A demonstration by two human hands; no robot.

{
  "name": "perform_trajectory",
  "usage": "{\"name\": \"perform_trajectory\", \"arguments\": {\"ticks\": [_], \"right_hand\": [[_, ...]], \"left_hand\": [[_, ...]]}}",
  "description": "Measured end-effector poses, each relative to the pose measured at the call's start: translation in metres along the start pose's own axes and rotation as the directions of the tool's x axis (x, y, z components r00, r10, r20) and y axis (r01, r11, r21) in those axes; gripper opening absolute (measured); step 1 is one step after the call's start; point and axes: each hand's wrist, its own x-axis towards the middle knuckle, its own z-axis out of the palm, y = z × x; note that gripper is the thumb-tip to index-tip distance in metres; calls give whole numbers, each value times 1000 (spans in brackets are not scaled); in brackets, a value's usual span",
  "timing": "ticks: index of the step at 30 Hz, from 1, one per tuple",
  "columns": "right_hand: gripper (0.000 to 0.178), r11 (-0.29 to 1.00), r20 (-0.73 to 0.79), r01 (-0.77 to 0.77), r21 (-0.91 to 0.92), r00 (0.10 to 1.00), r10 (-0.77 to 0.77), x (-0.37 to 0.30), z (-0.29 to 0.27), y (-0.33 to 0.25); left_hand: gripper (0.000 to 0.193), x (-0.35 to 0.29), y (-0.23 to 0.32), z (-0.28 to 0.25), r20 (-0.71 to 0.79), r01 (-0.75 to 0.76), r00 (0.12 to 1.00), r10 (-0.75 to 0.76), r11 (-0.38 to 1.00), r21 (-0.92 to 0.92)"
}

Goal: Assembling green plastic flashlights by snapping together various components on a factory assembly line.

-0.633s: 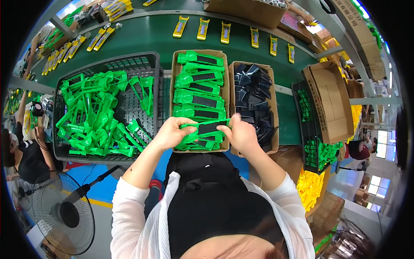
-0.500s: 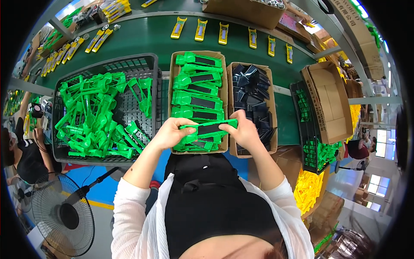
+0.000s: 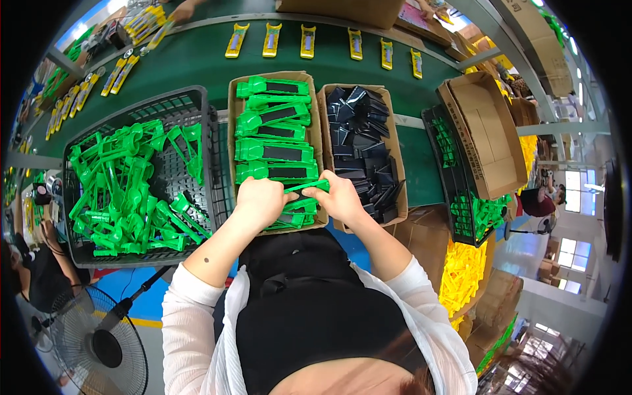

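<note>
My left hand (image 3: 261, 201) and my right hand (image 3: 342, 199) are closed on a green plastic housing (image 3: 318, 185), one at each end. It is tipped nearly edge-on, so its face is mostly hidden. Below it is a cardboard box (image 3: 232, 125) with a row of green housings (image 3: 276, 153) fitted with black panels. To the right, a second cardboard box (image 3: 324, 125) holds loose glossy black panels (image 3: 359, 141). On the left, green frames (image 3: 115, 178) lie heaped in a dark plastic crate (image 3: 214, 148).
Yellow-framed pieces (image 3: 307, 41) stand spaced along the green belt (image 3: 191, 59) behind the boxes. At right, an open carton (image 3: 490, 135) leans over a dark crate (image 3: 454, 191) of green parts. A fan (image 3: 105, 345) stands lower left. Another person's hand (image 3: 186, 9) reaches in at the far side.
Both hands have drawn closer together, and the housing has turned from face-up to nearly edge-on. The whole view has shifted, with the boxes now further left.
</note>
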Motion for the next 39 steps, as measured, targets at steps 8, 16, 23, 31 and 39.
{"name": "perform_trajectory", "arguments": {"ticks": [8,16,23,31,39], "right_hand": [[33,998,-52,7,-62,999,-11,0,1,14],[66,982,57,16,187,998,-27,-10,2,21],[32,998,-186,-24,-65,982,12,53,-45,83],[34,803,-228,-195,-563,971,77,78,-99,164],[41,759,-290,-184,-625,957,-6,85,-90,169]], "left_hand": [[43,11,11,2,52,98,994,-99,995,22],[38,20,27,8,-196,-40,980,-28,940,-338],[79,42,-19,32,-394,27,919,6,997,79],[54,42,-34,64,-598,-237,797,84,955,-181],[20,-7,-188,57,-658,302,440,-611,791,-533]]}}
